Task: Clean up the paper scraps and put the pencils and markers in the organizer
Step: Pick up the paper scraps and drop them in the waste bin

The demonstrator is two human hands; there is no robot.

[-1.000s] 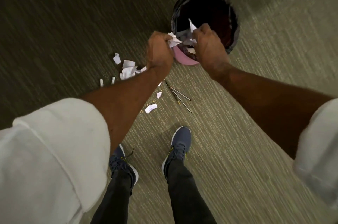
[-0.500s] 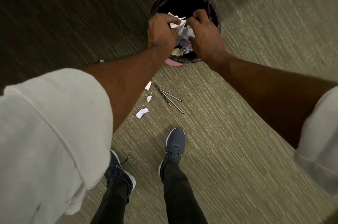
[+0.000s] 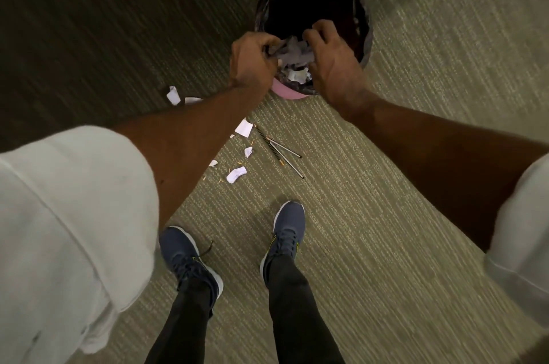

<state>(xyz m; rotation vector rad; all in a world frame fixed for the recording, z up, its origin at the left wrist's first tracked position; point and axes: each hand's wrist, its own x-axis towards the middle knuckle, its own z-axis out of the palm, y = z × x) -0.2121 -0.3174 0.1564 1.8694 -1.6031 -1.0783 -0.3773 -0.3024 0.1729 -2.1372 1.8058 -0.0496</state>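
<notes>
- My left grip [image 3: 252,61] and right grip [image 3: 332,66] both close on one wad [image 3: 292,51] of paper scraps. Fingers curl round it from either side, over the near half of the bin [image 3: 286,92] mouth.
- The wad is very light, soft and loose: many crumpled bits, not one piece. Squeezing does it no harm. The risk, I judge, is small bits slipping between my fingers and drifting past the rim, so I should hold it from both sides and release it low inside the liner.
- More floor scraps [image 3: 236,175] lie on the floor [image 3: 386,185] at 7 o'clock from the bin, with a couple more at 8 o'clock beyond my left forearm. They are thin and flat, so I expect to pinch an edge or sweep them together.
- The pencils [image 3: 279,149] lie at 6 o'clock from the bin, just beside those scraps. They look light, stiff and likely to roll; I would take them mid-shaft. No organizer is in view.
- A second ago a scrap stood up out of my right grip, and both grips sat at the bin's near rim. Now the wad is bunched down between them, further over the mouth.
- Half a second ago my left arm mostly hid the 8 o'clock scraps; now they show.
</notes>
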